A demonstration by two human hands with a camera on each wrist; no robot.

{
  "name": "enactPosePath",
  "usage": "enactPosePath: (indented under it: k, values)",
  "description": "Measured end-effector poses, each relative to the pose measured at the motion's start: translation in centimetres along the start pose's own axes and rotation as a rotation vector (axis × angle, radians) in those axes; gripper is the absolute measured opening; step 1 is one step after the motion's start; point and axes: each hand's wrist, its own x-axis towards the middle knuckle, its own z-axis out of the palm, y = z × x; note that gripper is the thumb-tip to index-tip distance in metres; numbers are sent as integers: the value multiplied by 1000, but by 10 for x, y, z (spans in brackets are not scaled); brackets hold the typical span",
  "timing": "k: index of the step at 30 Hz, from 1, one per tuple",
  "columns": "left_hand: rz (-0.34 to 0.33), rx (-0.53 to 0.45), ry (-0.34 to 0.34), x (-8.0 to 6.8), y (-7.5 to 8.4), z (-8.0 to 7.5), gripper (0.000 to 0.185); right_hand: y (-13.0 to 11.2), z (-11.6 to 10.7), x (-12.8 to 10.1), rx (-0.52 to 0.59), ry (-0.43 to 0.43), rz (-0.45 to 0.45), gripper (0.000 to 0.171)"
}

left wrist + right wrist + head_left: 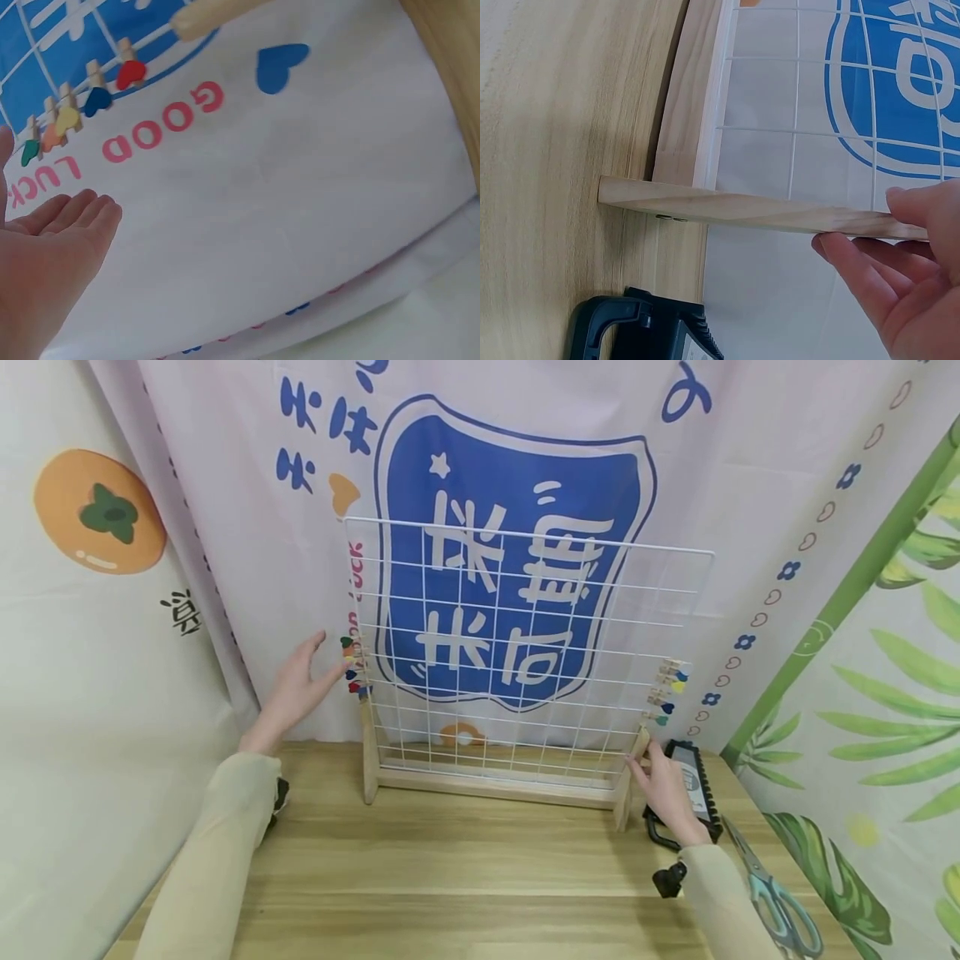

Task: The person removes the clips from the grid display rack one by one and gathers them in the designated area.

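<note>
In the head view the scissors at the near right are cut off by the bottom edge, so only part of the handles shows. The black device on the surface is partly hidden behind the right hand, and its label is too small to read. The small clips on the left side of the white wire grid are too small to count with certainty. In the left wrist view the left hand is cut off by the left and bottom edges. In the right wrist view the right hand runs off the right and bottom edges, so its thumb cannot be made out.
</note>
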Motion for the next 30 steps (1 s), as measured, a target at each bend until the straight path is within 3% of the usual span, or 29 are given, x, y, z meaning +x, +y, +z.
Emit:
enactPosePath:
  k: [5,15,30]
  values:
    - [-6,-71,46,8,6,0,73,0,0,1,-3,2,7,19]
    - [25,-102,135,12,9,6,49,4,3,1,-19,38,1,17]
    - [-18,-120,202,13,14,10,40,5,6,-2,10,78,-37,14]
